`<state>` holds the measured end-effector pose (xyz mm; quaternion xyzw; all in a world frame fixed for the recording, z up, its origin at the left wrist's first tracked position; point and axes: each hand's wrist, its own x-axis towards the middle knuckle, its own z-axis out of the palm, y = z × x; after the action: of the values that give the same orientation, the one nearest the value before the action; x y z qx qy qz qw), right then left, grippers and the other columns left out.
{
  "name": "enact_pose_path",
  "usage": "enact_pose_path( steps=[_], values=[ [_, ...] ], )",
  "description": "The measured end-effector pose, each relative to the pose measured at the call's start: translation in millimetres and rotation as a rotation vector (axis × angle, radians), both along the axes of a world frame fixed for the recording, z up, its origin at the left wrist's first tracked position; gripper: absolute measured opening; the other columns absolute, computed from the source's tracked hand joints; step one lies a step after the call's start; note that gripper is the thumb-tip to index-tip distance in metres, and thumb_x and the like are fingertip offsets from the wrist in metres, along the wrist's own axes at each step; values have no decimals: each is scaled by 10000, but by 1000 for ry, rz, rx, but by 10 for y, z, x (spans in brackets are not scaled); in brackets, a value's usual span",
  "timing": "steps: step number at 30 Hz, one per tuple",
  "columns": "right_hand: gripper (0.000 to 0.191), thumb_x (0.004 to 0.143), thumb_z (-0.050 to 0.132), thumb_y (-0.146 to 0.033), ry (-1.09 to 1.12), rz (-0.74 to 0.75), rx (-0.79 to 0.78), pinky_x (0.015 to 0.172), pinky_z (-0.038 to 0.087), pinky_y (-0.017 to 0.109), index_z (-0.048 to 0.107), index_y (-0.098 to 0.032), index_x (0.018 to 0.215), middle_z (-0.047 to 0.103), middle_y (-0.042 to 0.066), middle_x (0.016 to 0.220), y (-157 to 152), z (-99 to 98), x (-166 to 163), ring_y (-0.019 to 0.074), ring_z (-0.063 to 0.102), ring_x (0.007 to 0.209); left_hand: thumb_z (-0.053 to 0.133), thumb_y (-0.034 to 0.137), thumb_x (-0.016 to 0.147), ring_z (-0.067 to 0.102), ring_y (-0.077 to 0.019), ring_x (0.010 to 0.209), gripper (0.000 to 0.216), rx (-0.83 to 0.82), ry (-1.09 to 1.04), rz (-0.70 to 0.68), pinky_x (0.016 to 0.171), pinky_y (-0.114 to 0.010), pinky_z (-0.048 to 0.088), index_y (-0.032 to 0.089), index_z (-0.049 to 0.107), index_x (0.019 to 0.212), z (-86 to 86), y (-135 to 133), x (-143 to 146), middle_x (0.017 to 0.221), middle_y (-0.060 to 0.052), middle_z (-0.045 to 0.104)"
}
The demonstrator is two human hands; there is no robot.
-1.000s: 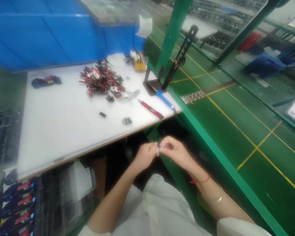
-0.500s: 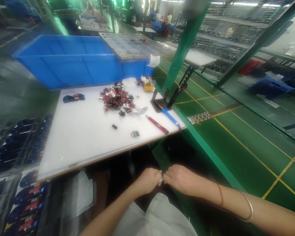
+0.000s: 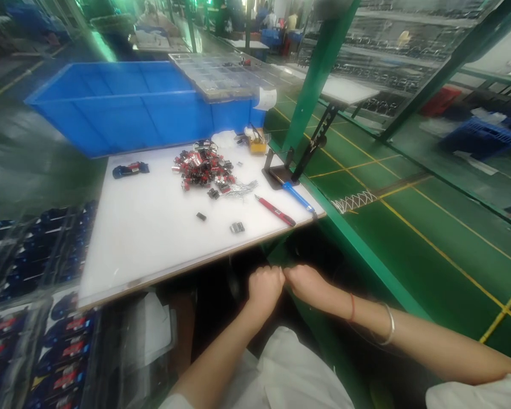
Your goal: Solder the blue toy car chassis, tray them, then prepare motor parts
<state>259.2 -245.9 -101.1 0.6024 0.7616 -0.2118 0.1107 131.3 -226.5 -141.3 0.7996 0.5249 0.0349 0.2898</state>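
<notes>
Below the front edge of the white table (image 3: 153,227), over my lap, my left hand (image 3: 264,287) and my right hand (image 3: 307,282) meet with fingertips touching. Both are closed in fists or pinches, knuckles toward the camera. Whatever sits between the fingers is hidden. My right wrist wears a red string and a metal bangle. On the table lie a heap of small red and black parts (image 3: 202,168), a red pen-like tool (image 3: 275,210), a blue-handled tool (image 3: 298,199) and two loose black pieces (image 3: 236,228).
A large blue bin (image 3: 123,108) stands behind the table with a clear compartment tray (image 3: 221,76) on its rim. A black stand (image 3: 300,156) and a green post (image 3: 319,74) rise at the right. Packaged items fill racks at left (image 3: 21,284). Green floor lies right.
My hands have sunk lower toward my lap and closed tighter; the small white piece seen between the fingers earlier no longer shows. The camera has tilted up, so more of the bin shows.
</notes>
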Motion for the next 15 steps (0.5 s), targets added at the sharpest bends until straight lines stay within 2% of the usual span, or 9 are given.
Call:
enact_pose_path(
  steps=[3,5,9,12,15],
  values=[
    [239,886,438,-35,96,14,-43,564,341,265,595,-134,735,648,92,713,55,92,77,161,574,620,356,211,970,681,-287,840,399,-52,-88,-45,703,-341,456,134,721,828,-24,121,-71,871,-155,729],
    [250,960,447,-144,192,52,-94,610,385,248,583,-152,750,636,57,731,76,201,150,142,568,651,394,268,966,660,-224,755,393,-125,-201,-130,677,-300,436,173,693,728,-22,209,-169,799,-82,722],
    [279,984,435,-228,580,60,-250,616,405,224,568,-167,746,553,-10,682,122,384,289,101,494,615,360,344,974,572,-129,594,463,-288,-429,-253,631,-241,413,187,615,620,43,344,-341,631,12,643],
    [303,975,465,-357,826,-29,-383,598,420,235,602,-157,794,517,-29,635,182,383,353,99,474,583,365,376,960,525,-112,554,454,-366,-528,-260,596,-228,400,183,587,614,99,387,-374,603,27,607],
    [399,963,456,-491,887,-93,-497,613,466,261,612,-151,823,568,-10,637,253,313,385,111,523,587,369,402,956,508,-111,553,453,-389,-582,-206,601,-233,400,182,580,621,107,398,-359,605,26,590]
  ],
)
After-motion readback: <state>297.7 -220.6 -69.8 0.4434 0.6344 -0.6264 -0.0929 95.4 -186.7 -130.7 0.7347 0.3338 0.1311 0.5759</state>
